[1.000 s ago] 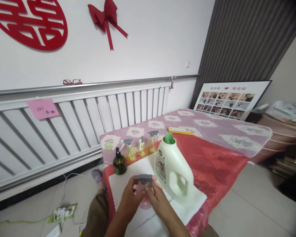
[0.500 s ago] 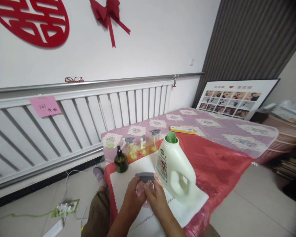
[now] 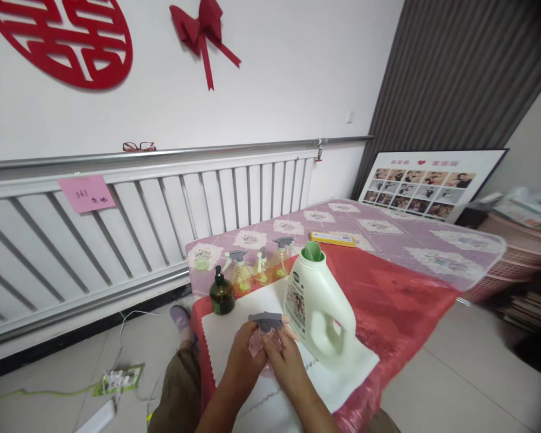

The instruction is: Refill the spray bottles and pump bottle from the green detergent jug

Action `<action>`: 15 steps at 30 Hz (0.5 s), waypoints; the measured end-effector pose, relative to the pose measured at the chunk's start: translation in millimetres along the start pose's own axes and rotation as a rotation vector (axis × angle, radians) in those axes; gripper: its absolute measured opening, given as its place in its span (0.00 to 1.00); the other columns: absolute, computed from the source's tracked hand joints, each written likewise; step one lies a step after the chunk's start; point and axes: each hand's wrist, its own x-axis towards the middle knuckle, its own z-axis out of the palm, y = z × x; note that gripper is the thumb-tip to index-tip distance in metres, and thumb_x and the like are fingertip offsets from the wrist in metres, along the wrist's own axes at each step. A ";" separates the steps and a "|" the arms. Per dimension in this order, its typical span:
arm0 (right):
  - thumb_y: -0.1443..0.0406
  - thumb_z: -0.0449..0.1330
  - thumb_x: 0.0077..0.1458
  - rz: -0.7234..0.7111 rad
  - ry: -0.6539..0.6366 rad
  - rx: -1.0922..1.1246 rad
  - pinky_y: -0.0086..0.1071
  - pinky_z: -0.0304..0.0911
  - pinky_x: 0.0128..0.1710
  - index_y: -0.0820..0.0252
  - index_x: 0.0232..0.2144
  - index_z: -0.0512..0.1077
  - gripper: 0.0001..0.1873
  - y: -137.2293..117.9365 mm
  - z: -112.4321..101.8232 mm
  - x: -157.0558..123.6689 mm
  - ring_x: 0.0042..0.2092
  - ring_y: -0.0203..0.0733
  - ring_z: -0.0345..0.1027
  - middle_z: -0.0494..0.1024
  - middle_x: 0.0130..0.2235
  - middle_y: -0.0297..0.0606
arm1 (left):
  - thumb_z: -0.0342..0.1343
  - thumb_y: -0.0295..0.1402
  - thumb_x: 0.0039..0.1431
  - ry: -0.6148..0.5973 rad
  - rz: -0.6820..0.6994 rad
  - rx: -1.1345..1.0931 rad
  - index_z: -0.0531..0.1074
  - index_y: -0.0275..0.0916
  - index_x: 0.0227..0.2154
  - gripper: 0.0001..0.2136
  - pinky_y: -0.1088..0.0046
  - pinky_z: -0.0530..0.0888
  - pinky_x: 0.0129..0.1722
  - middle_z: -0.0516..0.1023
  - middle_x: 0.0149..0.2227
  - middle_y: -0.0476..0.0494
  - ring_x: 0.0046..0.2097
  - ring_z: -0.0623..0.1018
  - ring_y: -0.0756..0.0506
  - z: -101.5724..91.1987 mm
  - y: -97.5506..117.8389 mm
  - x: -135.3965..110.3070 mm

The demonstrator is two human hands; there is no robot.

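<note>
Both my hands wrap a small pink spray bottle with a grey trigger head, held over a white cloth near the table's front edge. My left hand grips the bottle's left side. My right hand closes on its right side, fingers just under the grey head. A large white detergent jug with an open green spout stands upright right beside my right hand.
A dark green pump bottle and several small yellowish spray bottles stand at the table's far left. A yellow flat case lies further back. A red cover spreads right. A white radiator cover lines the wall.
My hands have closed further round the pink bottle, which now shows less between them. The camera view has shifted slightly; the things on the table have stayed put.
</note>
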 end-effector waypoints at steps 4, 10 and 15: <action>0.55 0.57 0.56 0.034 0.037 -0.021 0.42 0.66 0.52 0.59 0.44 0.74 0.18 2.6 3.4 -0.7 0.49 0.51 0.72 0.79 0.44 0.44 | 0.55 0.33 0.53 0.007 -0.008 0.012 0.70 0.41 0.46 0.16 0.63 0.68 0.48 0.76 0.48 0.42 0.49 0.73 0.41 1.8 -5.3 0.8; 0.55 0.61 0.52 0.172 0.085 0.080 0.43 0.70 0.47 0.61 0.41 0.73 0.19 2.1 13.7 0.3 0.45 0.51 0.75 0.80 0.42 0.46 | 0.56 0.32 0.51 0.025 -0.019 0.006 0.70 0.41 0.46 0.17 0.62 0.68 0.49 0.75 0.48 0.42 0.49 0.74 0.41 2.5 -6.9 0.7; 0.54 0.61 0.52 0.120 0.054 0.023 0.49 0.63 0.55 0.59 0.47 0.72 0.22 5.4 2.0 -5.4 0.53 0.54 0.69 0.77 0.49 0.46 | 0.55 0.32 0.51 0.021 -0.019 -0.010 0.69 0.42 0.48 0.19 0.61 0.68 0.50 0.75 0.50 0.42 0.51 0.73 0.40 3.3 -11.4 0.6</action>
